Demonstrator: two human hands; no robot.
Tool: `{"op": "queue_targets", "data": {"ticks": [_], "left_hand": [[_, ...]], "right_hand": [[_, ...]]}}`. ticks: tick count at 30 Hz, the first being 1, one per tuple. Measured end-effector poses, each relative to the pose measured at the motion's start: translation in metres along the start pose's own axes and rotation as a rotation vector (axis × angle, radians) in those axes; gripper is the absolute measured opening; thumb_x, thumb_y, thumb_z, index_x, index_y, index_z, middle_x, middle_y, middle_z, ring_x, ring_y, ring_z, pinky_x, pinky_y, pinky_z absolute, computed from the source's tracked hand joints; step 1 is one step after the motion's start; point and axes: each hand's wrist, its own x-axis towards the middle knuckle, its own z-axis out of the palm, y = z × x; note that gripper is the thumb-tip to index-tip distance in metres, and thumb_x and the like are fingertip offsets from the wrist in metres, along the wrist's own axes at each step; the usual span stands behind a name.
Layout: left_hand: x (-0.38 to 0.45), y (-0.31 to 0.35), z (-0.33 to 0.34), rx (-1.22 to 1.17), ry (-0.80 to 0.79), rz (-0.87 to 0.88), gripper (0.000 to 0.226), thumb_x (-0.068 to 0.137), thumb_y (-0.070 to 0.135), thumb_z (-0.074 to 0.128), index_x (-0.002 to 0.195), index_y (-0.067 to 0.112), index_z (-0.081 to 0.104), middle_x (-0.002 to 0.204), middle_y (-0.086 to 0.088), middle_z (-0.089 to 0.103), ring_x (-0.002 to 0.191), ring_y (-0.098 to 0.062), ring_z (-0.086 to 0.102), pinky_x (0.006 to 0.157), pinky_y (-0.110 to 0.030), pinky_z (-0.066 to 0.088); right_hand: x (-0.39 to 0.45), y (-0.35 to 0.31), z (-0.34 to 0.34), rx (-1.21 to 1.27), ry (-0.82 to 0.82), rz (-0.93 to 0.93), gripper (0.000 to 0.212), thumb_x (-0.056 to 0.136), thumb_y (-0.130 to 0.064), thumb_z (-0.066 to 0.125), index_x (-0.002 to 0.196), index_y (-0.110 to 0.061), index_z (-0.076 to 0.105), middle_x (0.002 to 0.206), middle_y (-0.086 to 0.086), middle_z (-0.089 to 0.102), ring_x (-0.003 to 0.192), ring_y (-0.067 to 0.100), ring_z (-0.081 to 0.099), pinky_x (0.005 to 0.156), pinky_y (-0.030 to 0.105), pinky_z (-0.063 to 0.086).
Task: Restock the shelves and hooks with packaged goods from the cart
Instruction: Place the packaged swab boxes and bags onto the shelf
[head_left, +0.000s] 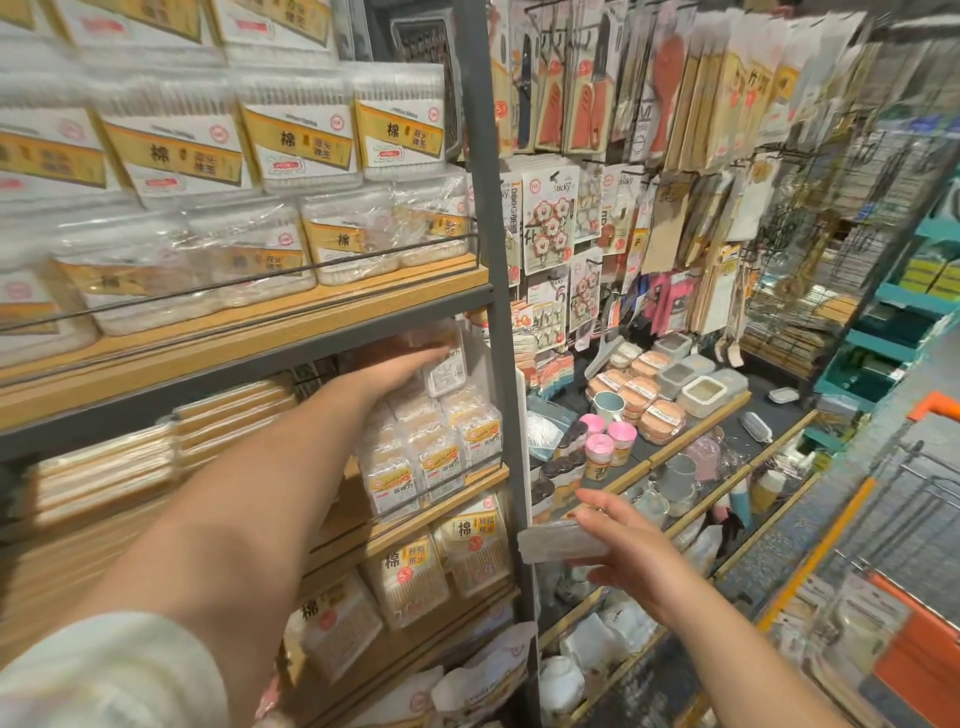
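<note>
The left hand (402, 364) reaches into the second shelf (249, 364) of the rack, fingers stretched along the top of a clear packet (445, 370) that sits on the stack of small packets (431, 441) there; whether the thumb closes under it cannot be told, the hand being blurred. The right hand (618, 535) hangs lower, in front of the grey upright post (498, 260), and pinches a flat clear pack (563, 541) between thumb and fingers.

On the top shelf stand boxes of cotton swabs (306, 145) with yellow labels bearing the character 棉 — the smaller writing beside it is too blurred to read. Bags on the lower shelf (470, 545) carry the same 棉 and a round red tag with a 5. To the right of the post, carded hooks (550, 218) hang on pegs, and the word "Sticky" reads on their cards. Below them, pink-capped jars (605, 447) and lidded containers (704, 392) lie on a dark shelf. The orange cart (914, 649) shows at the right edge, with packets in it.
</note>
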Motion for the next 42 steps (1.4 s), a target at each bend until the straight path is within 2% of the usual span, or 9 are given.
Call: {"op": "queue_targets", "data": {"ticks": [5,8,11,16,21,26,34,38,42], "left_hand": [[0.0,0.0,0.007,-0.017,-0.068,0.019,0.086,0.078,0.076,0.057,0.146,0.028,0.039,0.154,-0.003,0.036,0.138,-0.025,0.038,0.114,-0.042,0.028],[0.0,-0.001,0.003,0.036,-0.114,-0.015,0.101,0.066,0.081,0.062,0.147,0.026,0.039,0.153,-0.001,0.038,0.134,-0.022,0.041,0.105,-0.037,0.034],[0.004,-0.005,0.005,0.103,-0.124,-0.027,0.092,0.076,0.071,0.062,0.148,0.019,0.038,0.154,-0.004,0.037,0.137,-0.025,0.04,0.105,-0.041,0.033],[0.004,-0.003,0.01,0.072,-0.077,-0.036,0.086,0.077,0.069,0.064,0.146,0.023,0.039,0.152,-0.004,0.039,0.135,-0.026,0.042,0.095,-0.038,0.034],[0.013,-0.001,0.015,0.002,-0.083,-0.014,0.081,0.08,0.062,0.066,0.144,0.021,0.038,0.141,-0.002,0.046,0.109,-0.018,0.049,0.093,-0.035,0.036],[0.016,-0.004,0.014,0.01,-0.096,-0.015,0.092,0.078,0.065,0.066,0.151,0.02,0.031,0.159,-0.008,0.026,0.143,-0.028,0.03,0.114,-0.045,0.025],[0.002,-0.011,0.006,0.032,-0.091,0.074,0.075,0.087,0.065,0.053,0.148,0.024,0.04,0.159,-0.006,0.027,0.145,-0.028,0.028,0.116,-0.045,0.021],[-0.006,-0.023,-0.001,0.14,0.043,0.082,0.105,0.073,0.077,0.06,0.152,0.017,0.029,0.158,-0.01,0.029,0.141,-0.031,0.035,0.114,-0.047,0.032],[-0.018,-0.019,0.01,0.158,0.045,0.215,0.097,0.075,0.049,0.078,0.151,0.014,0.029,0.15,-0.005,0.041,0.135,-0.026,0.043,0.106,-0.036,0.037]], "right_hand": [[0.002,0.002,0.001,0.02,-0.002,0.01,0.053,0.076,-0.039,0.075,0.124,-0.026,0.056,0.116,0.016,0.063,0.079,0.024,0.07,0.056,0.027,0.05],[0.005,0.006,0.0,0.005,0.005,0.014,0.045,0.082,-0.038,0.07,0.123,-0.026,0.056,0.117,0.018,0.062,0.081,0.026,0.069,0.056,0.027,0.048],[0.006,0.007,-0.001,-0.012,-0.004,0.016,0.032,0.095,-0.028,0.061,0.126,-0.024,0.055,0.117,0.02,0.062,0.081,0.025,0.068,0.056,0.027,0.048],[0.001,0.004,-0.001,-0.026,-0.014,0.016,0.047,0.083,-0.039,0.068,0.125,-0.024,0.053,0.112,0.019,0.064,0.079,0.023,0.07,0.058,0.028,0.048],[-0.003,0.006,-0.004,-0.008,0.002,0.03,0.054,0.075,-0.041,0.068,0.124,-0.022,0.054,0.102,0.014,0.066,0.078,0.024,0.07,0.055,0.028,0.048],[-0.003,0.007,-0.005,0.004,0.003,0.056,0.033,0.095,-0.026,0.06,0.127,-0.018,0.053,0.102,0.013,0.065,0.079,0.026,0.069,0.051,0.026,0.048],[0.0,-0.002,0.0,0.046,-0.025,0.053,0.039,0.092,-0.032,0.065,0.125,-0.013,0.056,0.102,0.012,0.061,0.076,0.023,0.066,0.056,0.026,0.046],[0.004,-0.016,0.012,0.098,-0.055,0.04,0.032,0.096,-0.029,0.059,0.12,-0.009,0.057,0.095,0.01,0.069,0.078,0.025,0.068,0.061,0.028,0.046],[0.008,-0.028,0.028,0.035,-0.087,0.007,0.028,0.098,-0.03,0.056,0.119,-0.013,0.059,0.1,0.008,0.075,0.081,0.02,0.072,0.069,0.029,0.051]]}}
